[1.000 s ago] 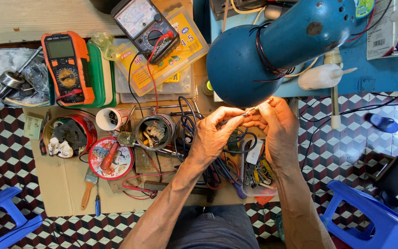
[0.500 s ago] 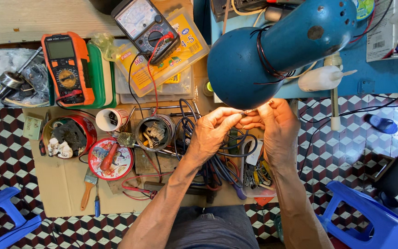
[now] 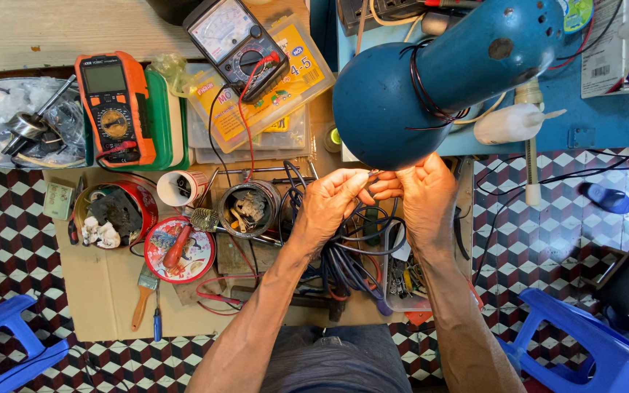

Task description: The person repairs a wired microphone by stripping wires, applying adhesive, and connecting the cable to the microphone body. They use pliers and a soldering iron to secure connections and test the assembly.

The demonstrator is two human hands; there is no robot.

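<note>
Fingertips of left hand (image 3: 329, 204) and right hand (image 3: 425, 200) pinching thin wire (image 3: 373, 175), lengthwise left-right

Glossy blue painted-metal lamp shade (image 3: 431, 80) (chipped in spots), matt brown cardboard sheet (image 3: 103, 291), orange plastic multimeter (image 3: 114, 105).

Both bare forearms rise from the bottom edge and converge toward the middle. The left hand (image 3: 333, 200) is turned back-up, its fingers curled and thumb and forefinger pinched together at the tips. The right hand (image 3: 424, 196) faces it, fingers bent inward, fingertips meeting those of the left.
</note>
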